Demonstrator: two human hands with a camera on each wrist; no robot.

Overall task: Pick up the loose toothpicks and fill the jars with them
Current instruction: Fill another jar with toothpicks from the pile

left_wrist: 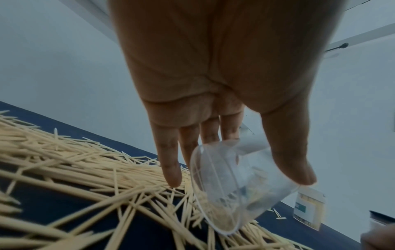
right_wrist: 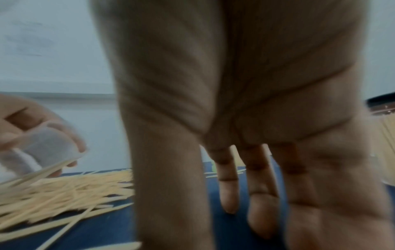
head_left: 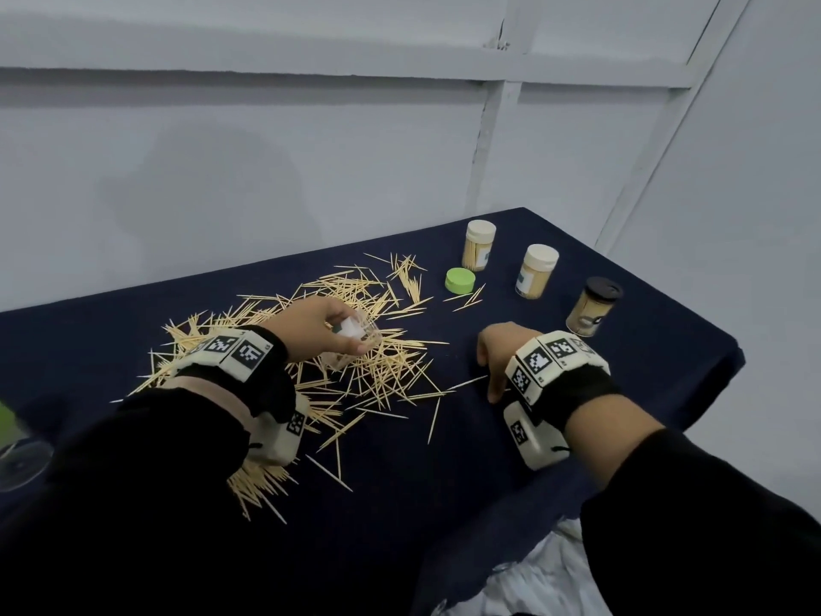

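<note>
The left hand (head_left: 317, 324) grips an empty clear jar (head_left: 348, 344), tipped over the toothpicks (head_left: 377, 371), while the right hand (head_left: 504, 353), fingers straight and empty, must gather a bunch next.

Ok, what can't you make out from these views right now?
- Right hand: head view hides its fingers; right wrist view is too blurred to show a toothpick.
- Clear jar in left hand: contents unclear through the plastic.
- Green thing: cut off by head view's left edge.
</note>
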